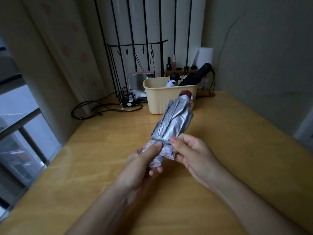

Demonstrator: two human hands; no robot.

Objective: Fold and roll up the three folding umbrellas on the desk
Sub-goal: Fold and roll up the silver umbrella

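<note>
Metallic, creased fabric is wrapping the silver umbrella (174, 121), which is tilting up and away from the fingers above the wooden desk (237, 150). Its rounded maroon cap (185, 93) is sitting at the far end. The left hand (144, 163) is curling round the pink-patterned lower end, with the thumb lying along it. The right hand (194, 155) is pinching the same end from the other side, its thumb tip pressing on a narrow strap (160, 141) that is circling the bundle just beyond the fingertips.

Well beyond the fingers, a cream ribbed plastic tub (157, 99) is standing on the desk and holding two more folded ones: a black umbrella (198, 75) leaning out over the rim and a white umbrella (172, 80) with a round black handle. That is making three umbrellas in all, one in the hands and two in the tub. Left of the tub, black cables (94, 107) are looping across the desk.
</note>
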